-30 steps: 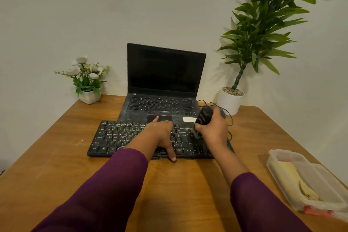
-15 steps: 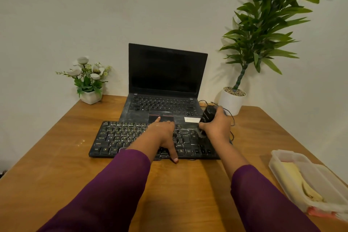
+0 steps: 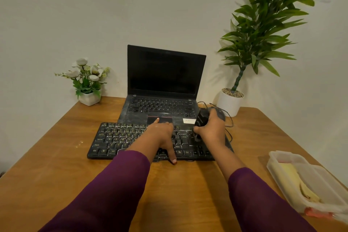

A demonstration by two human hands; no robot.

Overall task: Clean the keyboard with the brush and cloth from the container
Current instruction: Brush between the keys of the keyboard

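Observation:
A dusty black keyboard (image 3: 120, 137) lies on the wooden table in front of an open laptop. My left hand (image 3: 162, 135) rests flat on the keyboard's middle, fingers spread, thumb at the front edge. My right hand (image 3: 211, 130) grips a black brush (image 3: 201, 118) over the keyboard's right part, its lower end down on the keys. A clear plastic container (image 3: 282, 160) at the right edge holds a folded yellow cloth (image 3: 293, 177).
The black laptop (image 3: 165, 81) stands open behind the keyboard. A grey mouse (image 3: 220, 114) with its cable sits behind my right hand. A white flower pot (image 3: 89, 98) is at the back left, a tall potted plant (image 3: 230, 102) at the back right.
My right hand with the brush has shifted a little to the right and away along the keyboard's right part. My left hand has stayed in place on the keys.

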